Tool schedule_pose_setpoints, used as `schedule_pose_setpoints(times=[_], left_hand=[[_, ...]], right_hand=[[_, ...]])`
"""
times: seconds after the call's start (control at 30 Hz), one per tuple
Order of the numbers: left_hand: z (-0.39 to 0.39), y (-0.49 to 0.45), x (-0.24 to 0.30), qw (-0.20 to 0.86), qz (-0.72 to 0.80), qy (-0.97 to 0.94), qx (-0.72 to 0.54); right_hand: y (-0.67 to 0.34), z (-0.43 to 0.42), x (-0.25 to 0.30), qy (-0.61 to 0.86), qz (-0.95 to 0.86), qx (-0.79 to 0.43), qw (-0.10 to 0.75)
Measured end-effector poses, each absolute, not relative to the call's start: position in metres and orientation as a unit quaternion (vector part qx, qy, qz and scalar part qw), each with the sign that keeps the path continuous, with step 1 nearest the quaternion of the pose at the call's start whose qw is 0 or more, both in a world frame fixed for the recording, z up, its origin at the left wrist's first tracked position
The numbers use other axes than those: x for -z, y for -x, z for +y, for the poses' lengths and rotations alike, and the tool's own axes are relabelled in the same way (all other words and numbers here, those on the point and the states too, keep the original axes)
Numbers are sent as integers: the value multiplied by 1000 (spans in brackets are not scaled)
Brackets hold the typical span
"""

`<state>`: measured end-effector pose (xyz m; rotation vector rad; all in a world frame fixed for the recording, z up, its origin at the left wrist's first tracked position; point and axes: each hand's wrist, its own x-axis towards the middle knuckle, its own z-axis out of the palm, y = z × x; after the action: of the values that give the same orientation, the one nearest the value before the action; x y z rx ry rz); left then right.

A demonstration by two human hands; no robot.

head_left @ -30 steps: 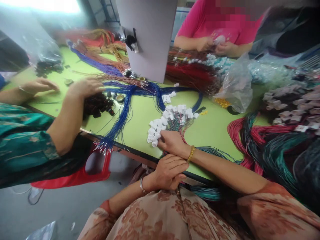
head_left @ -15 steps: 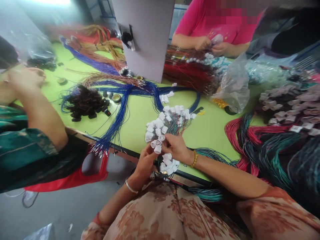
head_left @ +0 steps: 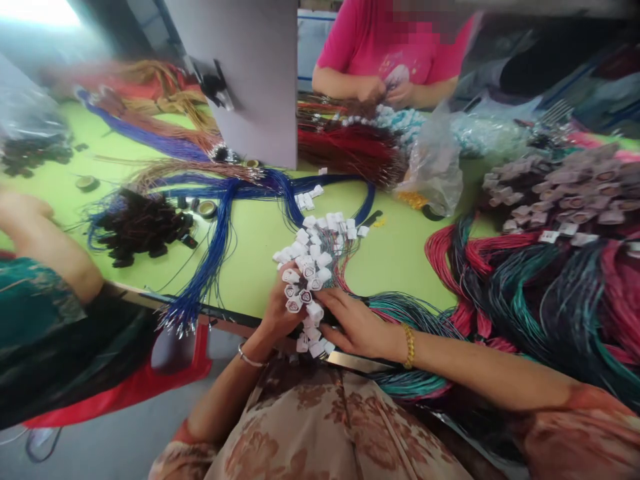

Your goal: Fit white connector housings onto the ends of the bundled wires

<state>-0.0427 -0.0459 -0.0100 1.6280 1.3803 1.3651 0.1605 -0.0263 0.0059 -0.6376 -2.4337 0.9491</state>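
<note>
My left hand (head_left: 283,308) is closed around the wires under a bunch of white plastic connectors (head_left: 303,288). Several of their hollow ends face up at me. To the right of the bunch, my right hand (head_left: 357,325) has its thumb and fingers apart, the tips touching or very near the connectors. Its fingertips are partly hidden. A lower group of white connectors (head_left: 313,339) hangs below the bunch, by the table edge. Just beyond my hands, more loose white connectors (head_left: 336,225) on thin wires lie on the green table (head_left: 400,263).
Blue wires (head_left: 220,247) and a pile of black connectors (head_left: 145,227) lie left. Red, black and green wire bundles (head_left: 525,287) with whitish connectors (head_left: 575,183) fill the right. A clear plastic bag (head_left: 437,160) stands behind. One co-worker sits opposite, another's arm (head_left: 50,233) is left.
The view has shifted. My left hand now holds a larger bunch of connectors upright. My right hand has moved slightly away from it, thumb and fingers now spread.
</note>
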Motion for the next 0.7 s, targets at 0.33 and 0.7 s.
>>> schedule_pose_setpoints(times=[0.33,0.7], left_hand=[[-19,31,-7,391,513,-578,-499],[-25,22,-1,319,572,-563,-504]], right_hand=[[-158,12,5,320,-701,-604,206],[-202,75,-20,396,-782,-424,226]])
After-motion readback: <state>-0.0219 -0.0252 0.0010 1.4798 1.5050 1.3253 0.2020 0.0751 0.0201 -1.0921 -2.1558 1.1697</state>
